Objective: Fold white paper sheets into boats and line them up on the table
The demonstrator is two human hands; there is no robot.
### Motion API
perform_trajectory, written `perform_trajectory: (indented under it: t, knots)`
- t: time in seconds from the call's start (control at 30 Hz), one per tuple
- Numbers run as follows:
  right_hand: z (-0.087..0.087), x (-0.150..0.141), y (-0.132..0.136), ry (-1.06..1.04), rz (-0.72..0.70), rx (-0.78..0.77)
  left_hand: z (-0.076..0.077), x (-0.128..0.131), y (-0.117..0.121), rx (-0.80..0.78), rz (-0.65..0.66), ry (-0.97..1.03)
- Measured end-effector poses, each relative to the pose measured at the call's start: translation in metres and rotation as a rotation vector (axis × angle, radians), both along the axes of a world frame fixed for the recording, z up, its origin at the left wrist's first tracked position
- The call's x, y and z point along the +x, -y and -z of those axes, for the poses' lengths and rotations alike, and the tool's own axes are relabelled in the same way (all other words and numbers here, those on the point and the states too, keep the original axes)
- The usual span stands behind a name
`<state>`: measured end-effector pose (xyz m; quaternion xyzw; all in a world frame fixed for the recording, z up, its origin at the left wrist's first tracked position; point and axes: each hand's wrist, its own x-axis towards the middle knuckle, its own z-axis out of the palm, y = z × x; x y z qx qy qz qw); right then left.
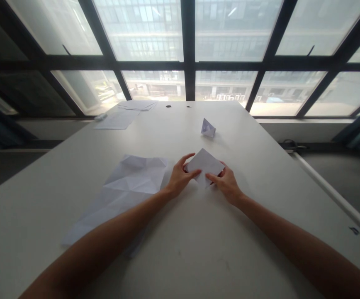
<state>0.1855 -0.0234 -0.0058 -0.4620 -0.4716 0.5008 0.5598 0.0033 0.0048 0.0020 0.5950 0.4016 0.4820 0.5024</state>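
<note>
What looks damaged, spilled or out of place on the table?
Nothing looks spilled. The large sheet at left is crossed with creases, unlike the flatter, slightly askew sheets at the far left. Faint smudges mark the near tabletop. The folded paper between left hand and right hand shows no obvious tear.

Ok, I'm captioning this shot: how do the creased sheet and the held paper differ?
The creased sheet is spread open; the held paper is folded compactly. The creased sheet lies on the table, the held paper between the left hand and right hand. Both are white.
</note>
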Motion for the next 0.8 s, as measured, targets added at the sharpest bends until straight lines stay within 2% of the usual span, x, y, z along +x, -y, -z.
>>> perform_trajectory:
  t: [0.1, 0.2, 0.43, 0.5, 0.6, 0.7, 0.8]
  knots:
    - [0.001, 0.001, -0.001, -0.007, 0.027, 0.014, -0.001, 0.001, 0.0, -0.036, 0.023, 0.015]
    - [0.004, 0.002, -0.003, -0.023, 0.052, -0.009, 0.001, 0.002, -0.001, -0.068, -0.01, 0.064]
    - [0.006, 0.004, -0.005, -0.07, 0.075, -0.042, 0.003, 0.001, -0.005, 0.004, -0.008, 0.012]
    - [0.003, 0.01, -0.006, -0.044, 0.068, 0.002, 0.002, -0.001, -0.005, 0.003, -0.012, -0.017]
    - [-0.001, 0.023, -0.009, 0.045, 0.064, 0.171, 0.001, -0.003, -0.005, -0.008, 0.008, -0.026]
    - [0.0, 0.035, -0.015, 0.125, 0.037, 0.254, 0.002, -0.004, -0.006, -0.052, 0.061, 0.066]
    - [0.004, 0.04, -0.018, 0.098, -0.021, 0.279, 0.005, -0.004, -0.007, -0.105, 0.118, 0.208]
